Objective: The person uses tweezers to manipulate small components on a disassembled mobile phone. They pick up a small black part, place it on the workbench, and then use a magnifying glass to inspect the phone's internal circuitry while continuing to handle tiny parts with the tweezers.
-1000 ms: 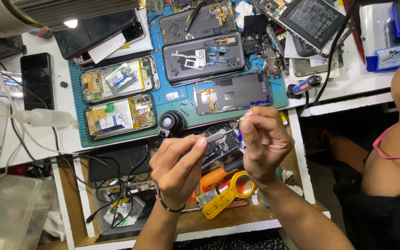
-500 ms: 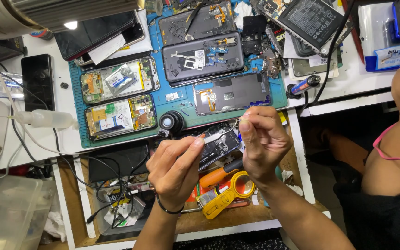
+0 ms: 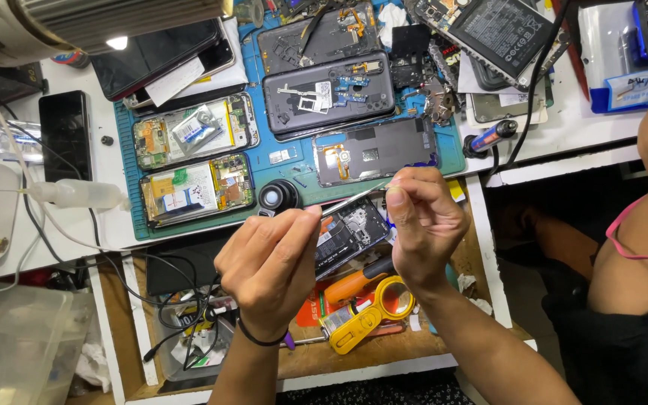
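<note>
While my left hand (image 3: 268, 262) and right hand (image 3: 423, 221) pinch thin, stiff, springy metal tweezers (image 3: 354, 199), I judge a light mid-shaft hold best above the opened phone (image 3: 350, 232).

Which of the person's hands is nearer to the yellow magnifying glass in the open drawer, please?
Right. The right hand is directly above the yellow magnifying glass, its wrist just beside the lens. The left hand is farther off, to the magnifier's left.
</note>
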